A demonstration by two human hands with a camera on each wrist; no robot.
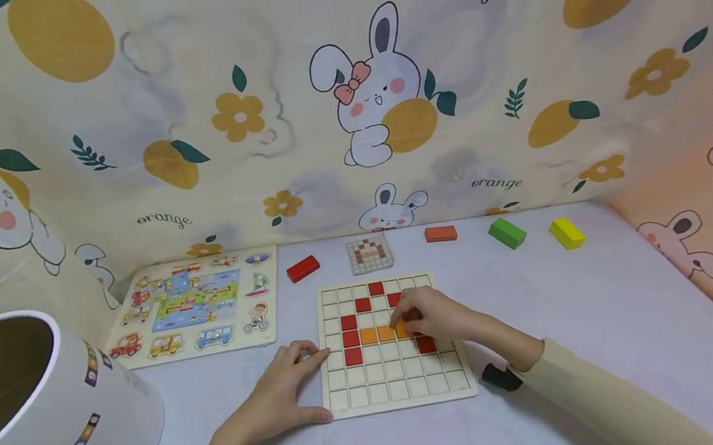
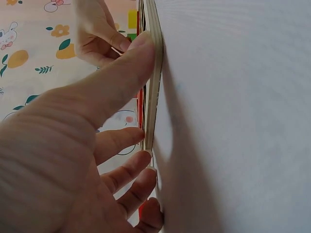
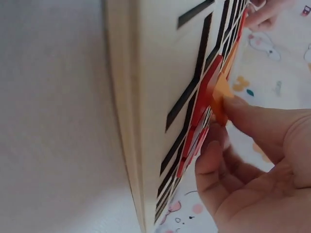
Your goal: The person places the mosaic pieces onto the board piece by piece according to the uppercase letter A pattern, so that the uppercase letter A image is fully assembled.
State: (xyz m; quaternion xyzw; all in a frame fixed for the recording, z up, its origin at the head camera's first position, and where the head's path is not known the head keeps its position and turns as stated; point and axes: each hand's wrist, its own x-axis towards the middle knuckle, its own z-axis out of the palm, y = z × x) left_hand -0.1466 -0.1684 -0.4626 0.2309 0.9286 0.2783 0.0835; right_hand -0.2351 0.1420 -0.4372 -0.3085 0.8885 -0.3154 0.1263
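Observation:
A wooden grid board (image 1: 397, 391) lies flat on the table, with red square tiles (image 1: 351, 338) forming an arch in its cells and orange tiles (image 1: 377, 334) in a row between them. My right hand (image 1: 436, 314) is over the right part of the grid. Between thumb and finger it pinches an orange square tile (image 3: 221, 92), tilted against the board beside a red tile (image 3: 207, 90). At the board's left side, my left hand (image 1: 281, 389) has its fingers spread, thumb and index finger touching the edge (image 2: 154, 77).
Behind the board stand a small pattern card (image 1: 370, 254) and red (image 1: 303, 269), orange (image 1: 440, 234), green (image 1: 507, 233) and yellow (image 1: 567, 234) blocks. A picture puzzle board (image 1: 195, 311) lies at the back left. The large white cylinder (image 1: 112, 397) occupies the near left.

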